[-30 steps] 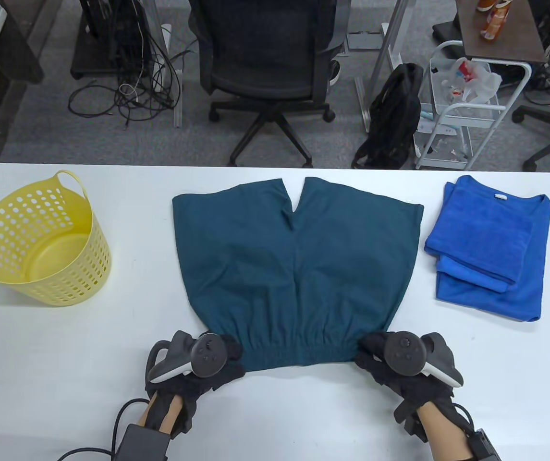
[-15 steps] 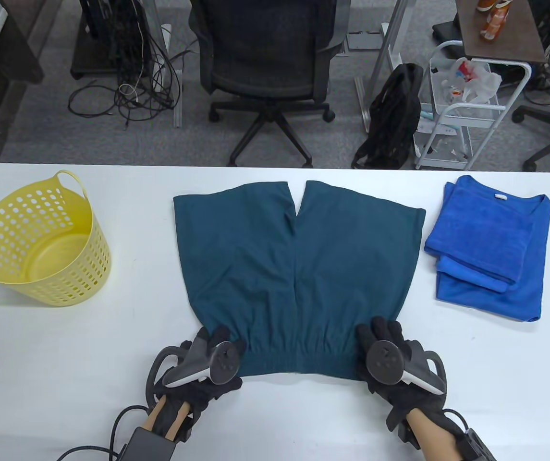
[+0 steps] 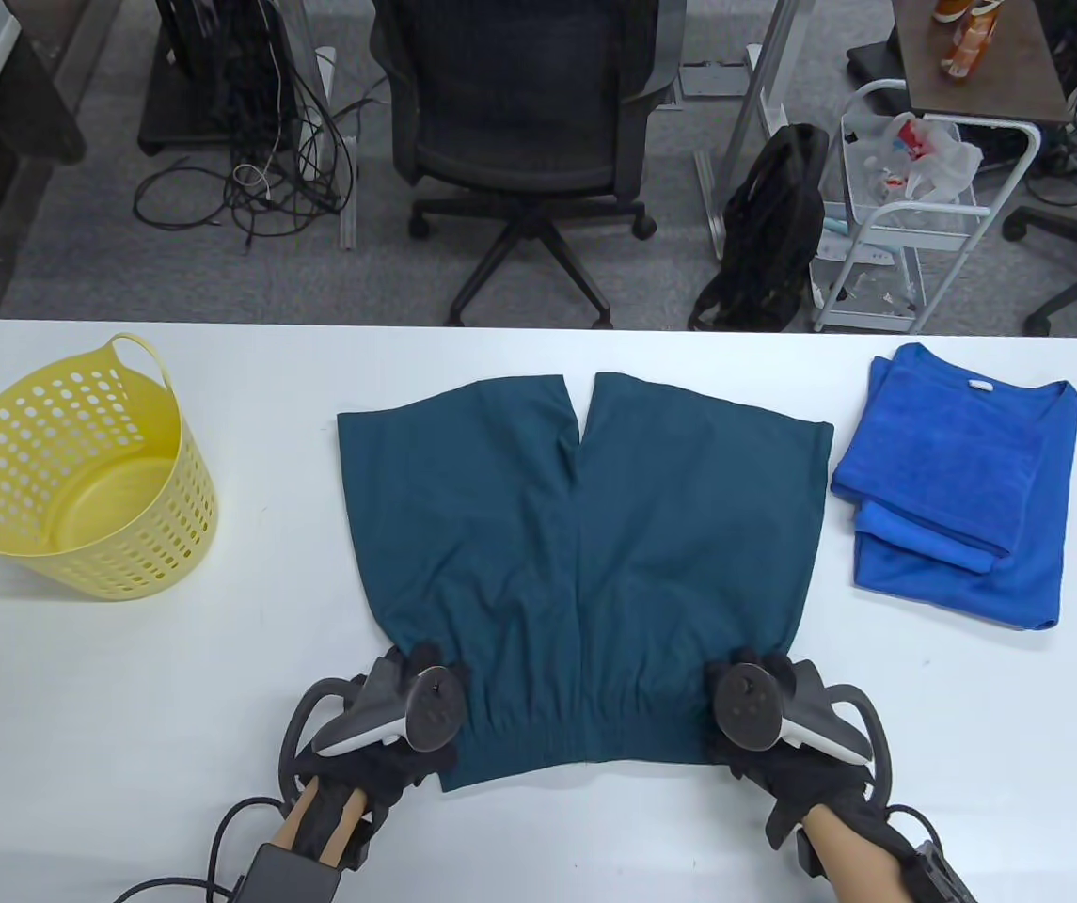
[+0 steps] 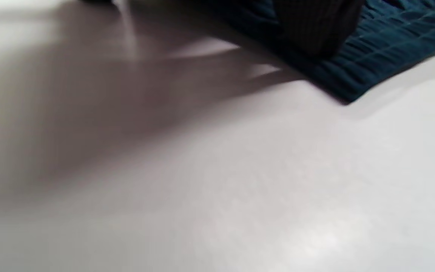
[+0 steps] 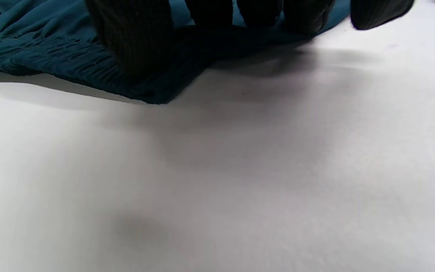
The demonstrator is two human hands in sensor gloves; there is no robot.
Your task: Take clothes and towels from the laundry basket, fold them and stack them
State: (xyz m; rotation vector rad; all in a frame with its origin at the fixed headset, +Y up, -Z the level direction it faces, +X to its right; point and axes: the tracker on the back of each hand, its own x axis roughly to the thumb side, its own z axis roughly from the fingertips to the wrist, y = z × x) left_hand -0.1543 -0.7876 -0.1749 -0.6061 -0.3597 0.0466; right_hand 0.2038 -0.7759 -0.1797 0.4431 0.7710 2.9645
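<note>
Stood at the worktop's [image 3: 124, 677] left edge: a yellow laundry basket [image 3: 77, 480], perforated, tipped a little, nothing visible inside. Parked on the floor beyond the far edge: a white wire cart [image 3: 914, 216] holding a crumpled plastic bag and small items too small to identify. Lay at the worktop's right side: a stack of folded blue towels [image 3: 957, 484], with a small white tag [image 3: 980, 384] near its far edge, any writing too small to read. Spread flat in the middle of the worktop: teal shorts [image 3: 585, 536], leg openings pointing away, gathered elastic waistband nearest the bottom edge, well apart from the basket and just beside the towels. Sat on the waistband's left corner: the left hand [image 3: 397, 729], tracker on its back, fingers [image 4: 315, 26] pressing down on the ribbed fabric in the left wrist view; whether the cloth was pinched underneath, cannot tell. Sat on the waistband's right corner: the right hand [image 3: 783, 734], with gloved fingers [image 5: 134, 34] lying on top of the teal fabric in the right wrist view and one fingertip hanging over bare worktop beside the cloth; grip under the cloth likewise hidden. Ran tight and nearly straight between the two hands: the waistband, both corners touching the white surface.
</note>
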